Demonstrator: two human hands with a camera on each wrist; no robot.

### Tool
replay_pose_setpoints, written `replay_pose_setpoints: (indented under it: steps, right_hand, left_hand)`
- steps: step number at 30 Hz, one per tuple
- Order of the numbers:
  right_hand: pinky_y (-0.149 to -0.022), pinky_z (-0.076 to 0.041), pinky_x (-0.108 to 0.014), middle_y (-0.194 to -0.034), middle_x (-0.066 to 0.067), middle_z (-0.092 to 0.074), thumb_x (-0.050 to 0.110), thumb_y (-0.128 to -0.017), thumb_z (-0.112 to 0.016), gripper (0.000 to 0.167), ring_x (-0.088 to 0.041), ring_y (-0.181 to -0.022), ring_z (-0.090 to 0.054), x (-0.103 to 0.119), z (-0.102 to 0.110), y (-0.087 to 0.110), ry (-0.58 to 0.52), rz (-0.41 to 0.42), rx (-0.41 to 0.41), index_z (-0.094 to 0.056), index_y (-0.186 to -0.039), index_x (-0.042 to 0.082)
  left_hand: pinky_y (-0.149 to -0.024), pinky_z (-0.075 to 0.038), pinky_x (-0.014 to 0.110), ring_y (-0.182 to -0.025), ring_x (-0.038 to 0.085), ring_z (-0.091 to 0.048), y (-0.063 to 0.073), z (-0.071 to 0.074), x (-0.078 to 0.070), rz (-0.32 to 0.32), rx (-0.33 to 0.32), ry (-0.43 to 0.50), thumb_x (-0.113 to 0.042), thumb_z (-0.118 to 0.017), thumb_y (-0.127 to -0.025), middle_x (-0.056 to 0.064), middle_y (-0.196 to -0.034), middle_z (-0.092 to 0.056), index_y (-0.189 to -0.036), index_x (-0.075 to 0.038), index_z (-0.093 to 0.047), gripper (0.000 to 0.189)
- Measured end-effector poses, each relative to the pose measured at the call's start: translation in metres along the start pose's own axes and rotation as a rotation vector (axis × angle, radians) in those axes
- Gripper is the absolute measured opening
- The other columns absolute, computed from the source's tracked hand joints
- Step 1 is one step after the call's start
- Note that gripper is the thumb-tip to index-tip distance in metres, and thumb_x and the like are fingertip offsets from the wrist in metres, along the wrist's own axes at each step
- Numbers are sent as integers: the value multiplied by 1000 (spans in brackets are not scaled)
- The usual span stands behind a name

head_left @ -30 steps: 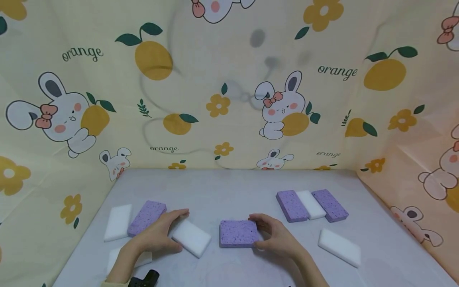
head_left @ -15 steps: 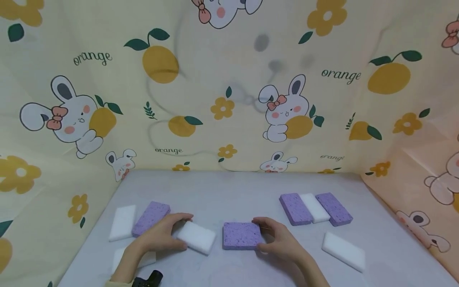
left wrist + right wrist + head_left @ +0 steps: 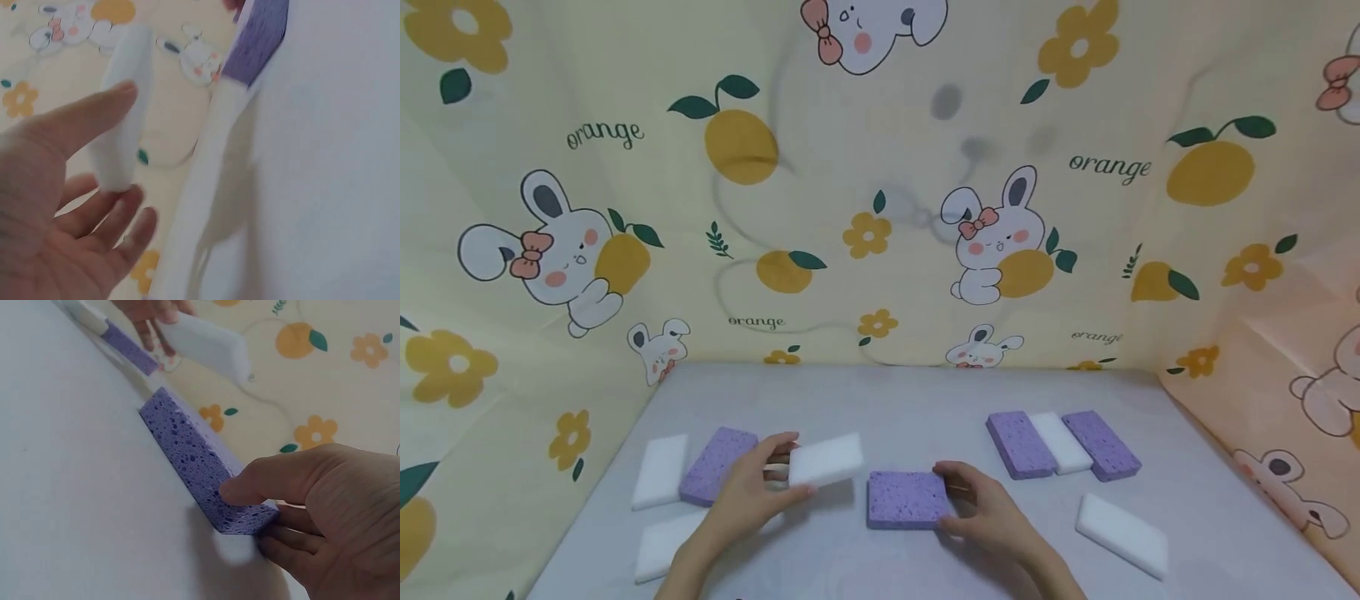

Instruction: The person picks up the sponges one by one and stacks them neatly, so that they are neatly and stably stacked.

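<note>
My left hand [image 3: 751, 492] pinches a white sponge [image 3: 829, 460] between thumb and fingers, holding it tilted above the table. In the left wrist view this white sponge [image 3: 122, 144] shows edge-on, a little blurred. At the table's middle a purple sponge [image 3: 907, 502] lies flat, its surface full of small dark pores. My right hand [image 3: 992, 512] grips its right end, thumb on the near side and fingers at the far side. The right wrist view shows the thumb against the long side of the purple sponge [image 3: 187, 450]; some fingertips are hidden behind it.
On the left lie a purple sponge [image 3: 718, 467], a white sponge [image 3: 660, 471] and another white sponge [image 3: 662, 546], partly behind my left forearm. Two purple sponges flank a white sponge [image 3: 1060, 442] at the back right. Nearer lies a white sponge [image 3: 1122, 535]. A patterned cloth [image 3: 850, 167] surrounds the table.
My left hand has lifted the white sponge off the table and tilted it. The right hand stays on the purple sponge, which has kept its place. The head view has shifted slightly.
</note>
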State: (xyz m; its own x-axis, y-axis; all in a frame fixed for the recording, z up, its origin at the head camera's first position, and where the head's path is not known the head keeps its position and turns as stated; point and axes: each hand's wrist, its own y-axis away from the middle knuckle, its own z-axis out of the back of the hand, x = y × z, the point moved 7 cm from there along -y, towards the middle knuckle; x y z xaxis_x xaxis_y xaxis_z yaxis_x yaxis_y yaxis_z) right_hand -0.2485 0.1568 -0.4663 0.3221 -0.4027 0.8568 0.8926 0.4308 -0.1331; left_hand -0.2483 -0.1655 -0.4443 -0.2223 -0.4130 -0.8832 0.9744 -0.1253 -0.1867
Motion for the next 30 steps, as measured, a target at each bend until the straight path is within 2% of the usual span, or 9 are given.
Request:
replay_pose_setpoints:
  steps: [3,6,10,17,24,30]
  right_hand:
    - [-106,-41,-45,-135,-20,-53,4,-77,-81,69,-35,-122,-54,0,-1,2,-22,10,0,-47,-137,-5]
    - [-107,-40,-44,-137,-20,-52,4,-79,-80,69,-35,-123,-52,-1,-1,3,-32,6,5,-46,-138,-4]
    - [-107,-40,-42,-138,-16,-52,5,-79,-80,70,-31,-124,-52,-2,0,4,-26,-5,-1,-46,-139,-3]
    - [-106,-41,-42,-137,-17,-53,7,-78,-82,72,-32,-123,-53,-5,2,3,-29,6,-9,-45,-139,-4]
    - [-108,-40,-39,-141,-17,-50,11,-79,-82,77,-30,-126,-51,-7,2,2,-78,-19,6,-42,-142,-4]
    - [-109,-39,-40,-140,-18,-51,12,-78,-83,77,-31,-126,-51,-7,2,3,-87,-30,3,-43,-142,-2]
  left_hand:
    - [-85,-57,34,-103,18,-60,5,-11,-6,-17,-76,57,-23,-93,-67,1,-119,-63,-134,-6,-57,77]
    - [-85,-58,36,-103,20,-60,8,-26,-12,-33,-107,116,-21,-93,-67,4,-118,-63,-133,-3,-57,77]
    - [-85,-58,40,-104,24,-59,10,-48,-17,-44,-75,167,-24,-92,-69,7,-120,-61,-132,-2,-56,76]
    - [-83,-58,39,-100,24,-60,8,-77,-25,-70,0,170,-30,-90,-72,10,-122,-59,-135,1,-52,80]
    - [-84,-58,35,-97,23,-62,4,-90,-29,-50,36,184,-28,-89,-72,11,-124,-58,-136,1,-51,80]
    - [-89,-56,41,-104,25,-61,1,-97,-31,-59,49,161,-29,-89,-72,9,-124,-60,-135,-1,-52,79]
